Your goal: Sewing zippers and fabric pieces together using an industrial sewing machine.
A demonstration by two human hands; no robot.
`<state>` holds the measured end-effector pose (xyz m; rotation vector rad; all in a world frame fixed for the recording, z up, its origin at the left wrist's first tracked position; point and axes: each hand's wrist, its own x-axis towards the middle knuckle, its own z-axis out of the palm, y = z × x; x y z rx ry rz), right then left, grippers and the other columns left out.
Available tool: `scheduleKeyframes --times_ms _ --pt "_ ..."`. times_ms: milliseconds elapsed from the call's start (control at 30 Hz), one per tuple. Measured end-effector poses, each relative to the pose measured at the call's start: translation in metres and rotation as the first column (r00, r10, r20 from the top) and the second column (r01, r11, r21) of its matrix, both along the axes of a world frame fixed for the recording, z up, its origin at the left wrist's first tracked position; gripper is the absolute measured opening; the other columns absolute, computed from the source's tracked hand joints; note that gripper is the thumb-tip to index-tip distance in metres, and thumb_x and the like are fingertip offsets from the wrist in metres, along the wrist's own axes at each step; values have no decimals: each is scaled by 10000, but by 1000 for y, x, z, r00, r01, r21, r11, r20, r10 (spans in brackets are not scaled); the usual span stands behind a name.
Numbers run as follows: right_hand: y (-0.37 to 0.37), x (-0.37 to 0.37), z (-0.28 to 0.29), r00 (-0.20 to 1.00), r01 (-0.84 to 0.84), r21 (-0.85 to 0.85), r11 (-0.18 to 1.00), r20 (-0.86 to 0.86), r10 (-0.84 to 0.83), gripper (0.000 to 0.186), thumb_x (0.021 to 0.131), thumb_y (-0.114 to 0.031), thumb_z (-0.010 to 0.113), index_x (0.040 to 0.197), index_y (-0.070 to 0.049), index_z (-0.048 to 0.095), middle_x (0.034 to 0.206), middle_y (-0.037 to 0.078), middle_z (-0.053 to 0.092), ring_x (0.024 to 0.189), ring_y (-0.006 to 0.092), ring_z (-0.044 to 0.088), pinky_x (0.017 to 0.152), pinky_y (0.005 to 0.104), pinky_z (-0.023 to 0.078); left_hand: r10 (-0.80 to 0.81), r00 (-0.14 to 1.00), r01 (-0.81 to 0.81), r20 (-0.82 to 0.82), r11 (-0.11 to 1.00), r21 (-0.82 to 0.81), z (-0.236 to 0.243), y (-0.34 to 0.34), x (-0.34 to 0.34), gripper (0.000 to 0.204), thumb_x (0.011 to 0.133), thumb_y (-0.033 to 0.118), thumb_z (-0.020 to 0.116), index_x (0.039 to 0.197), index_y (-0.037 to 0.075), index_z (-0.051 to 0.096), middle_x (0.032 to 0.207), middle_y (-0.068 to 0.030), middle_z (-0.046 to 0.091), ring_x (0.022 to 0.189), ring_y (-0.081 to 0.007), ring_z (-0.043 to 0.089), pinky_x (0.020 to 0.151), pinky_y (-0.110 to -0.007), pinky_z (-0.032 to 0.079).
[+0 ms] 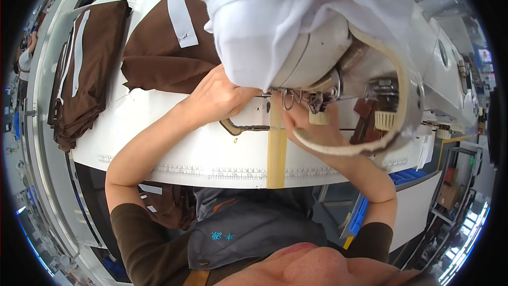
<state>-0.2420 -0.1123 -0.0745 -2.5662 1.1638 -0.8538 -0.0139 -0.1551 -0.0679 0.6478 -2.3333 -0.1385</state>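
A white sewing machine head (312,58), partly wrapped in white cloth (254,26), stands over the table in front of me. My left hand (225,94) is at the left of the needle area, its fingers curled together and their tips partly hidden by the machine. Whatever they pinch is too small to make out. Just behind that hand lies a brown fabric piece (164,47) bearing a white strip (182,16). My right hand (317,124) reaches under the machine head from the right; metal thread guides and tension knobs (319,118) cover most of its fingers.
A folded brown fabric stack (92,63) lies at the table's left. A curved, tan-handled tool (231,127) rests below my left hand. Yellow tape (276,159) crosses the printed ruler (211,171) at the near edge. A blue bin (405,177) sits below right.
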Motion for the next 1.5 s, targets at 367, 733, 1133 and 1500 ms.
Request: scheduleKeyframes --times_ms 367,733,1133,1500 --pt "-18 -7 7 950 123 412 903 214 -227 31 766 -12 618 768 -1 647 709 79 636 657 203 573 623 294 450 16 999 -16 42 1000 -10 0 12 -3 132 668 42 711 793 20 679 774 -57 626 764 -241 604 689 -349 503" --pt "-13 9 -9 999 -36 -254 967 -12 34 133 721 -63 682 852 -57 663 786 51 640 814 221 594 702 357 480 69 998 -69 4 997 -21 -3 12 -2 169 685 31 738 849 27 700 828 -75 651 777 -267 623 690 -360 521" --pt "-24 1 0 986 -153 -300 942 -105 127 131 737 -84 645 865 -102 665 857 24 645 815 201 608 712 371 460 -29 998 24 52 996 84 -7 4 7 202 711 37 717 912 27 704 919 -87 669 823 -283 634 707 -365 533" --pt "-19 15 -7 994 88 -149 985 73 -77 81 731 -156 703 769 -92 670 728 65 656 694 265 636 590 411 501 32 999 -33 16 991 132 1 4 2 165 731 47 722 894 30 704 859 -90 662 766 -282 624 680 -362 530"
